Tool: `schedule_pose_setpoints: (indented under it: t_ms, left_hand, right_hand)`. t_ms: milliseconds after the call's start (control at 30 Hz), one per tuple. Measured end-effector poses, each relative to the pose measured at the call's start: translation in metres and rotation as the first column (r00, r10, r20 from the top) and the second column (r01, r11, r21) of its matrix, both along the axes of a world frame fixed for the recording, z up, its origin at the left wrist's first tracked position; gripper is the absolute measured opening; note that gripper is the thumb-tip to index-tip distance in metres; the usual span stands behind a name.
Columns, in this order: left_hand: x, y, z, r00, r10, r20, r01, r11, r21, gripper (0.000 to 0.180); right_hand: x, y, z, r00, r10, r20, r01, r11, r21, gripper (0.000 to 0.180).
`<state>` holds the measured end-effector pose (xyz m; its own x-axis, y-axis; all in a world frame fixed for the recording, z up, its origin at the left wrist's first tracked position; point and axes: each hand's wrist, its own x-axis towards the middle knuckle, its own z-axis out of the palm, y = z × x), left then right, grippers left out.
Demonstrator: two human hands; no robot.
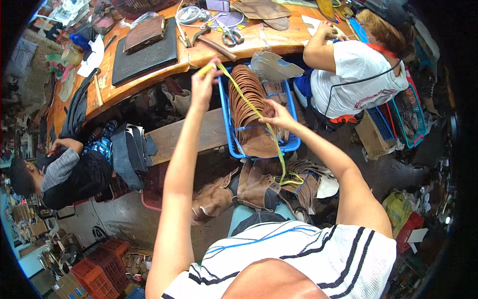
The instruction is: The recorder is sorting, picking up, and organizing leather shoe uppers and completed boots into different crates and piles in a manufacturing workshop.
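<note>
A thin yellow-green strap (251, 107) is stretched taut over a blue plastic crate (225, 119) packed with curved brown leather pieces (249, 99). Its long axis runs on a slant from the far left, near the front edge of the wooden worktop (199, 52), down toward the person's lap, where its loose end curls over brown leather boots (254, 187). The left hand (204, 82) is raised and pinched shut on the strap's upper end. The right hand (279, 114) grips the strap lower down, resting against the leather stack. The crate sits on a low wooden bench (189, 137) just below the worktop's edge. The worktop carries scissors (230, 36), a hammer (211, 42) and a dark mat (144, 55). Two other people sit nearby in the cluttered workshop, one at the worktop's right end, one on the left.
</note>
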<state>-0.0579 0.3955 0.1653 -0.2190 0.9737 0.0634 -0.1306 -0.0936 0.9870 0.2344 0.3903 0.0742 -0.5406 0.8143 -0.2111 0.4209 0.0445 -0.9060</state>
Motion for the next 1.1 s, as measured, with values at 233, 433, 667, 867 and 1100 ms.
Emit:
schedule_pose_setpoints:
  t_ms: [233, 433, 667, 867, 1100]
  left_hand:
    - [-0.007, 0.061, 0.053, 0.996, -0.054, -0.074, 0.07, 0.972, 0.226, 0.031]
    - [0.003, 0.085, 0.054, 0.861, 0.283, -0.423, -0.003, 0.833, 0.553, 0.036]
    - [-0.011, 0.031, -0.092, 0.52, 0.245, -0.818, 0.03, 0.952, 0.304, 0.036]
    - [-0.009, -0.012, -0.169, 0.402, -0.039, -0.915, -0.034, 0.998, -0.058, 0.036]
    - [-0.021, -0.034, -0.165, 0.422, -0.181, -0.888, -0.069, 0.971, -0.23, 0.041]
  right_hand:
    - [0.012, -0.022, -0.022, 0.972, -0.169, -0.164, 0.119, 0.953, -0.279, 0.014]
    - [0.021, 0.079, 0.001, 0.806, -0.477, -0.351, 0.511, 0.86, 0.004, 0.01]
    - [-0.056, 0.116, -0.021, 0.78, -0.517, -0.352, 0.531, 0.845, -0.064, 0.017]
    - [-0.077, 0.15, -0.05, 0.903, -0.376, 0.207, 0.046, 0.564, 0.825, 0.011]
    - [-0.114, 0.167, -0.036, 0.834, -0.395, 0.386, -0.065, 0.624, 0.778, 0.014]
